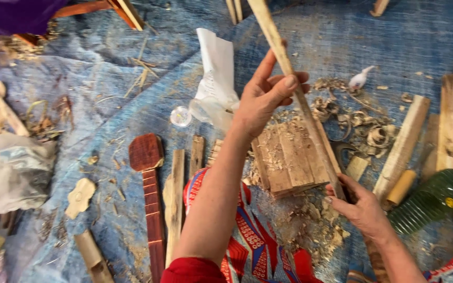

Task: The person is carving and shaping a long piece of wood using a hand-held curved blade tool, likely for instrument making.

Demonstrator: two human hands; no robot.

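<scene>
A long thin wooden strip (281,57) slants from the top middle down to the lower right. My left hand (266,94) grips it near its upper part, thumb over the strip. My right hand (360,207) holds its lower end, just above a stack of short wooden slats (284,160) covered in shavings. Both hands are over a blue tarp (106,131) on the ground.
A dark red carved instrument neck (150,188) lies to the left, next to plain wood pieces (175,202). Curled shavings (365,131), a wood bar (402,144), a green ribbed bottle (431,202), a clear plastic bag (216,84) and a crumpled plastic sheet (11,167) lie around.
</scene>
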